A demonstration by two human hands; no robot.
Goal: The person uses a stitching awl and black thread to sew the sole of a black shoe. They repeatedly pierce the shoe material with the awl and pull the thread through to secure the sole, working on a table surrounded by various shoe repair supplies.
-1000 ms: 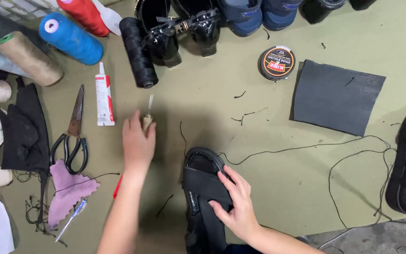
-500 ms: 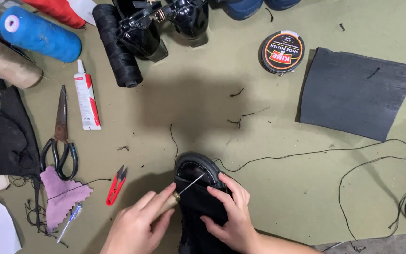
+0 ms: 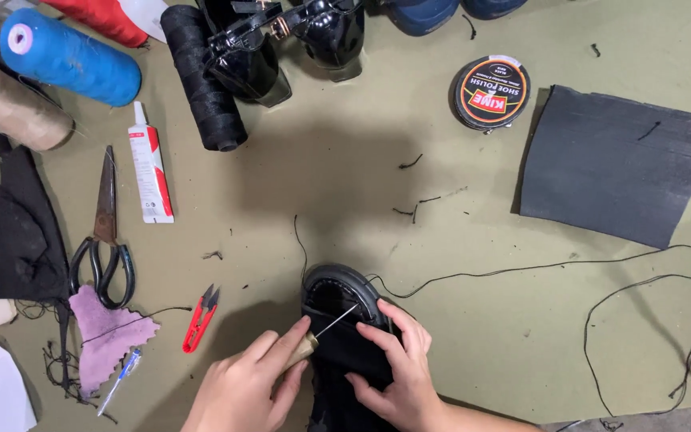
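Observation:
My left hand (image 3: 245, 388) grips a sewing awl (image 3: 313, 340) with a wooden handle, its metal needle pointing up and right into the toe of a black sandal (image 3: 344, 292). My right hand (image 3: 397, 372) presses down on the black sandal's strap, holding the shoe against the green table. A long black thread (image 3: 521, 270) runs from the sandal's toe out to the right and loops near the table edge.
Red thread snips (image 3: 200, 318) lie left of the hands, with large scissors (image 3: 104, 232), a glue tube (image 3: 150, 170) and a purple cloth scrap (image 3: 104, 328) further left. Thread spools (image 3: 73, 58), black shoes (image 3: 281, 40), a polish tin (image 3: 489, 92) and a dark rubber sheet (image 3: 617, 164) sit beyond.
My left hand came back from the middle of the table with the awl to the sandal's toe. The needle now points into the sandal's front edge. My right hand stayed on the sandal.

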